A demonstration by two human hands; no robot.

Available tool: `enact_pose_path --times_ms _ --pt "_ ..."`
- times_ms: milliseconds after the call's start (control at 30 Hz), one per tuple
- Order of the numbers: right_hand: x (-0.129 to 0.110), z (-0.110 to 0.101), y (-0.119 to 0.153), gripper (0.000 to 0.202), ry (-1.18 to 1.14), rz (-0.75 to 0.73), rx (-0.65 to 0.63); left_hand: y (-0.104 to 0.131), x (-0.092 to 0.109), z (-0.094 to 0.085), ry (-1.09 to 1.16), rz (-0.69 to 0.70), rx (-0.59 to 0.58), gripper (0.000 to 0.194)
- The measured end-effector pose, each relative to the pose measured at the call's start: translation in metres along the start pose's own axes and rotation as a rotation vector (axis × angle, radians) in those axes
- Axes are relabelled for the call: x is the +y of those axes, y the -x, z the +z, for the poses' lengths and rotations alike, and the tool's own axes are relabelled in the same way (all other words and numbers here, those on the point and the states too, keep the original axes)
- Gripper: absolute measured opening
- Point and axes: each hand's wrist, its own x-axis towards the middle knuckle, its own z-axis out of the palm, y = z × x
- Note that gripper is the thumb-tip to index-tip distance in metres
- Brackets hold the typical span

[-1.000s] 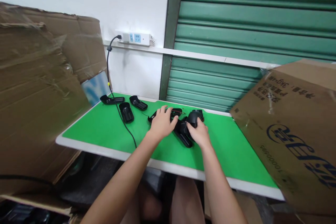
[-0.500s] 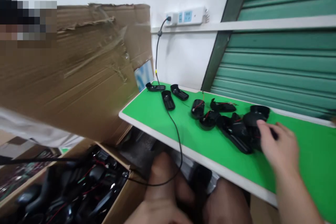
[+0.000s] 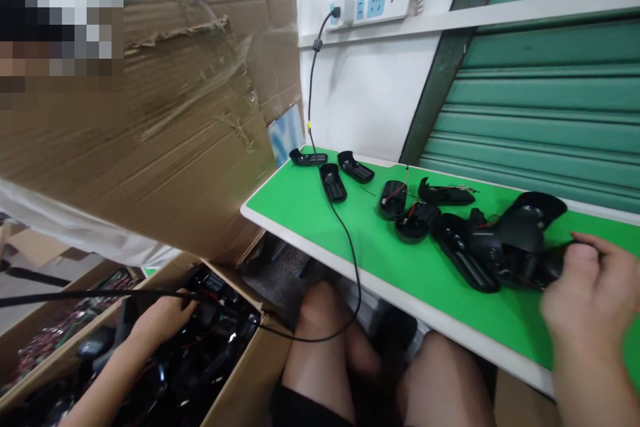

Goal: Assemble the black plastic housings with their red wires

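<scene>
Clasping a dark rounded plastic part (image 3: 556, 265) between thumb and fingers, the right hand (image 3: 593, 287) has a cluster of curved black plastic housings (image 3: 515, 240) just to its left on the green-topped, white-edged table (image 3: 290, 203). Well apart from it, the left hand (image 3: 167, 320) reaches into an open brown cardboard box (image 3: 239, 367) of glossy black parts, its fingertips hidden, so I cannot tell its grip. Between the hands runs a thin black cable (image 3: 357, 260).
</scene>
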Motion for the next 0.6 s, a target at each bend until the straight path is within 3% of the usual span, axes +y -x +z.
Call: enact_pose_path --times_ms 100,200,600 --pt "0.002 -0.003 0.004 0.069 -0.007 0.042 -0.033 -0.017 0.007 0.018 -0.034 -0.077 -0.150 0.050" --pt "0.000 -0.006 0.007 0.067 -0.018 0.088 -0.074 -0.029 0.013 0.026 -0.019 -0.101 -0.202 0.057" --pt "-0.003 -0.009 0.006 0.047 -0.132 0.169 -0.120 -0.047 0.011 0.036 0.030 -0.157 -0.151 0.042"
